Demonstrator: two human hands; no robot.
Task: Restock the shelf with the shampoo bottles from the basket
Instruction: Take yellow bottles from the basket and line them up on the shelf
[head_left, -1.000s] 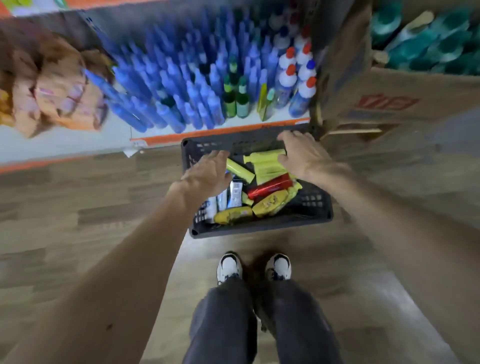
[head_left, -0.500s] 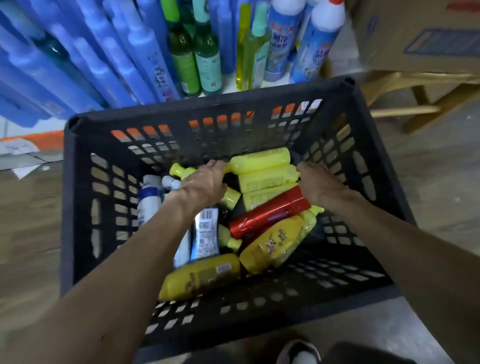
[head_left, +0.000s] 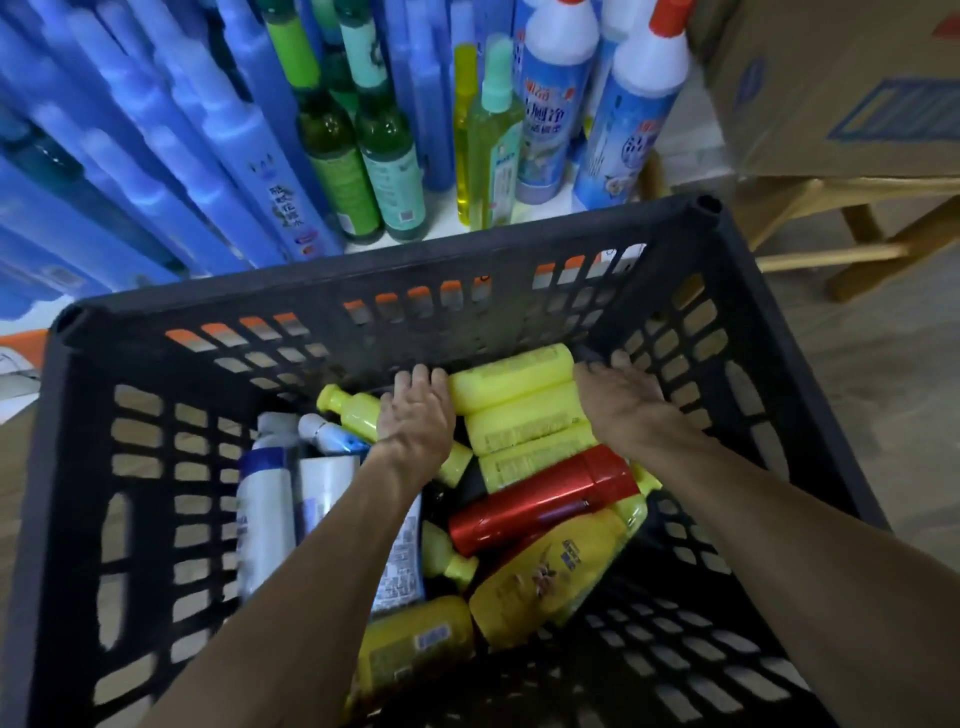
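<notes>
A black slotted basket (head_left: 171, 312) stands on the floor in front of the shelf (head_left: 447, 218). Inside lie several bottles: pale yellow ones (head_left: 511, 382) stacked at the far side, a red one (head_left: 540, 501), darker yellow ones (head_left: 556, 571) and white ones (head_left: 265, 514). My left hand (head_left: 415, 413) reaches deep into the basket, its fingers curled over the left end of the top pale yellow bottle. At that bottle's right end my right hand (head_left: 618, 397) lies with the thumb against it and the fingers stretched toward the basket wall.
The shelf holds many blue bottles (head_left: 249, 156), green glass bottles (head_left: 389, 171), a yellow-green spray bottle (head_left: 493, 150) and white cleaner bottles with red caps (head_left: 623, 135). A cardboard box (head_left: 841, 88) sits on a wooden stand (head_left: 883, 228) at the right. Wooden floor lies around.
The view has dropped from standing height to close above the basket. Both hands went from its rim down to the pale yellow bottles, now at the two ends of the top one.
</notes>
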